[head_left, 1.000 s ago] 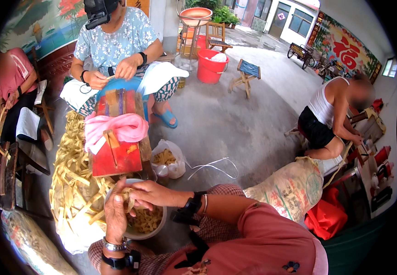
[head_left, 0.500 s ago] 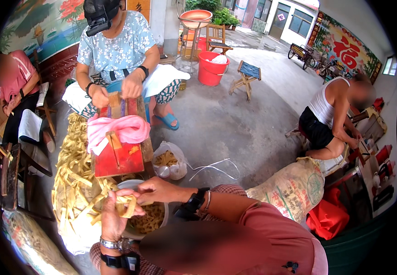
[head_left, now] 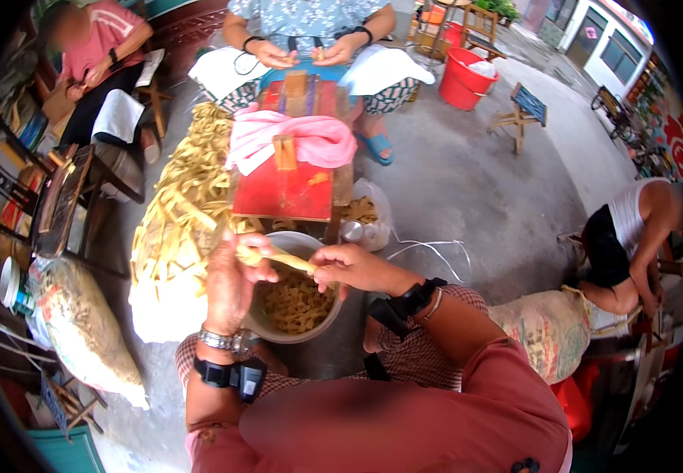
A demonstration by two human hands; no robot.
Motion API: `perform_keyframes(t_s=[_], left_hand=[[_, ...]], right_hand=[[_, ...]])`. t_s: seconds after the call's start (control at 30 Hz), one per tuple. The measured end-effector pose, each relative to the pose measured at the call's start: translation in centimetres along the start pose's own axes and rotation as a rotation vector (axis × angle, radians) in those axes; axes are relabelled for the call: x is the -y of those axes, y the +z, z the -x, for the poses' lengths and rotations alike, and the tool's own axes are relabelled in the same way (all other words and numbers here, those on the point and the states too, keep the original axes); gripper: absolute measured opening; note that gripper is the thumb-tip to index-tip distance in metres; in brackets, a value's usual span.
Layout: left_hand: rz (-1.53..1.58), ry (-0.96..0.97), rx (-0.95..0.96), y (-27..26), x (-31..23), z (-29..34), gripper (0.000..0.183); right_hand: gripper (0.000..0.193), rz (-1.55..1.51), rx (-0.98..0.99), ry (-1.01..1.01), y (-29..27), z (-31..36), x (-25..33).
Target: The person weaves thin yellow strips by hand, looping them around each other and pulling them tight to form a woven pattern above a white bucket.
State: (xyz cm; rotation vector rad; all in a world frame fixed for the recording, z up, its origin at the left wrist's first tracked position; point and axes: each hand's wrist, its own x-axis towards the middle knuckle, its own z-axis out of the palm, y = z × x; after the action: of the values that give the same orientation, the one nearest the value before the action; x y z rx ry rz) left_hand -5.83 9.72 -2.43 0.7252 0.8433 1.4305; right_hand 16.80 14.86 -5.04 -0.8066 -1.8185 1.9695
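Centrally, a pale yellow strip (head_left: 290,259) stretches between the left hand (head_left: 233,276) and right hand (head_left: 351,265), both gripping it, over a white tub (head_left: 297,338) of yellow pieces (head_left: 290,306).

The right hand (head_left: 343,266) is hiding part of the strip (head_left: 292,259); the upper edge is cutting off the far person (head_left: 310,17); blur is covering the left person's head (head_left: 65,27).

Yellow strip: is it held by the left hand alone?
No, the yellow strip spans from the left hand to the right hand, over the white bowl.
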Motion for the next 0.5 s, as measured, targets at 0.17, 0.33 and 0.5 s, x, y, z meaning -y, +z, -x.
perform_keyframes(t_s=[0.17, 0.33, 0.5], left_hand=[[-0.065, -0.060, 0.051, 0.6, 0.9, 0.5, 0.053], [-0.113, -0.017, 0.071, 2.0, 0.8, 0.6, 0.052], [-0.312, -0.122, 0.020, 1.7, 1.6, 0.0, 0.034]], right_hand=[[0.027, -0.120, 0.082, 0.011, 1.3, -0.2, 0.4], [0.026, -0.103, -0.011, -0.055, 1.0, -0.4, -0.3], [0.024, -0.059, -0.082, -0.094, 0.9, -0.3, -0.4]])
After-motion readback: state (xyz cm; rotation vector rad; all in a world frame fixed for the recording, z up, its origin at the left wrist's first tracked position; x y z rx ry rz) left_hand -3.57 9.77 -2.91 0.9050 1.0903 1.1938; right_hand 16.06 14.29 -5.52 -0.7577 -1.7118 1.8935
